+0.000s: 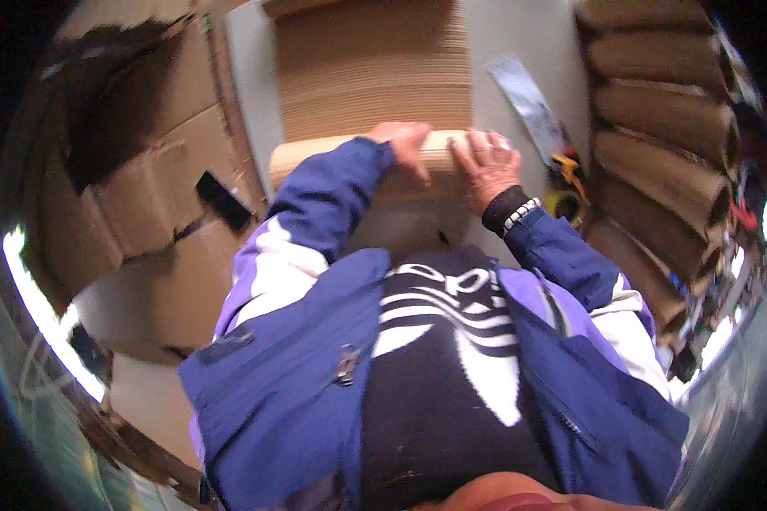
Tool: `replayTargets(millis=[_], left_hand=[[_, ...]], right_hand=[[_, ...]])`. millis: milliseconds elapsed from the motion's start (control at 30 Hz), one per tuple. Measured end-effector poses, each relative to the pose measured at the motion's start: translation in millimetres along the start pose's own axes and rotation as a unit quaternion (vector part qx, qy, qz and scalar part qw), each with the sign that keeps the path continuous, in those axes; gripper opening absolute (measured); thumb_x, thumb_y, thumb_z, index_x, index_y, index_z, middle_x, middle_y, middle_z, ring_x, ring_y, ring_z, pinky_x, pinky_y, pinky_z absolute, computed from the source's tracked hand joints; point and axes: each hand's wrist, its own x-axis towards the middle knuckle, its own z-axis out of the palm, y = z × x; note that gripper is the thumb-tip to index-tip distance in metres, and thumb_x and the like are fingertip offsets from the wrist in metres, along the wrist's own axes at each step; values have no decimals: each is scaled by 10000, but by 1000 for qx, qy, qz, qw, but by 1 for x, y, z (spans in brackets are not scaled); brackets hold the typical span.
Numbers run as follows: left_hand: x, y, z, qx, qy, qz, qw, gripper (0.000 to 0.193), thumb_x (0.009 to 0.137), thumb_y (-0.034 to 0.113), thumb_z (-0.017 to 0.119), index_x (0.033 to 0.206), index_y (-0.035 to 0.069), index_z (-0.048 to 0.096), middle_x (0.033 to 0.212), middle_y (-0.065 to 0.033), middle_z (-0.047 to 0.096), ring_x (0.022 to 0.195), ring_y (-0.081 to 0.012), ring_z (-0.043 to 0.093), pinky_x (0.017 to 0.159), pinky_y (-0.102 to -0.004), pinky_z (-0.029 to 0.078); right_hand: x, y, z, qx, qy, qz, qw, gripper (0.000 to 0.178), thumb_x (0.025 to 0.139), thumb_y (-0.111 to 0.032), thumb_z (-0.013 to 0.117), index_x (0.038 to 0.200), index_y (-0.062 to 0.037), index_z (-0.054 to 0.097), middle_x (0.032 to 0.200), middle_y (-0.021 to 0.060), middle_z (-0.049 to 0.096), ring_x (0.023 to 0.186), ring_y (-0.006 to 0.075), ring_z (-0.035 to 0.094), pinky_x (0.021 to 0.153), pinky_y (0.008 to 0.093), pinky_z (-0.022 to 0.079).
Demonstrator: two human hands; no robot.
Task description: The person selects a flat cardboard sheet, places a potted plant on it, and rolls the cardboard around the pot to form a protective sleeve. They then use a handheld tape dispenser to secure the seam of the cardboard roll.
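Observation:
A sheet of corrugated cardboard lies on a grey table, its near end rolled into a tube. My left hand presses on top of the rolled end with fingers curled over it. My right hand rests beside it on the same roll, fingers spread flat. Both arms wear blue and white jacket sleeves, and a dark cuff with a beaded bracelet is at my right wrist.
Several finished cardboard rolls are stacked at the right. Flattened cardboard boxes lie at the left, with a small black object on them. A tape dispenser with yellow and red parts and a strip of tape sit on the table.

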Motion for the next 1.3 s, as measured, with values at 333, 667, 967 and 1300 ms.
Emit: replayTargets(millis=[333,667,967,1300], left_hand=[[17,-35,-13,-189,-139,22,972,857,492,605,877,1119,46,707,1095,-147,703,1013,-293,651,878,-391,503],[10,7,47,26,259,-34,965,676,620,539,812,1140,120,707,1120,-81,702,1076,-265,653,853,-469,497],[13,28,34,18,185,13,983,395,951,364,534,1273,169,656,1283,-80,644,1205,-332,578,947,-693,379],[-2,33,53,17,187,53,981,432,890,400,623,1230,141,680,1242,-90,666,1173,-315,605,965,-637,403]], right_hand=[[79,-1,-38,-20,-234,-101,967,1280,394,-333,957,1492,-218,309,1471,155,398,1332,420,394,1071,510,415],[98,4,-31,-72,-295,-110,947,1405,340,-330,956,1522,-139,222,1446,203,393,1332,415,386,1107,494,369],[100,22,-41,-108,-324,-85,936,1417,304,-362,961,1496,-103,239,1433,183,406,1345,371,373,1127,471,346],[64,25,-28,-60,-295,-95,949,1365,332,-392,963,1461,-56,274,1395,200,447,1296,387,425,1086,471,371]])
